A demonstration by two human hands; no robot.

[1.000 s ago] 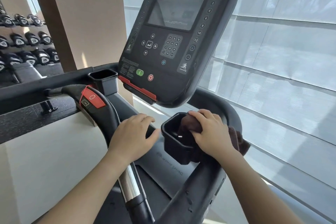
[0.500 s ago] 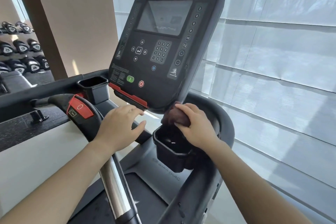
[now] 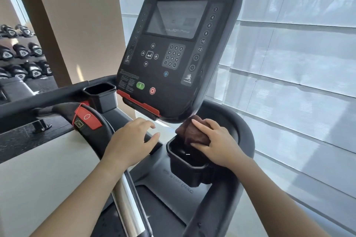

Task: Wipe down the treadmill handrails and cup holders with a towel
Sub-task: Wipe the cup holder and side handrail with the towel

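**Wiping the right cup holder on a black treadmill**

Reaching forward from the bottom edge, two bare forearms lead to the hands. A shiny chrome grip section (image 3: 126, 194) of the curved black left handrail (image 3: 96, 131) runs under the left forearm. The left hand (image 3: 131, 140) lies palm down where the handrail bends, fingers loosely spread and holding nothing. The right hand (image 3: 217, 144) is closed over a bunched dark-brown towel (image 3: 190, 131), pressing it against the far rim of the square black right cup holder (image 3: 185, 165); the towel sits at the holder's upper edge, just below the console's lower corner. The curved black right handrail (image 3: 244, 140) loops round behind that hand.

Farther on, a red stop button panel (image 3: 87, 118) sits on the left handrail, with the second square black cup holder (image 3: 101, 95) beyond it. The large black console (image 3: 179, 48) with grey screen, keypad, and green and red buttons rises above. Black dumbbells (image 3: 21, 54) line a rack at far left; pale window blinds (image 3: 298, 54) fill the right.
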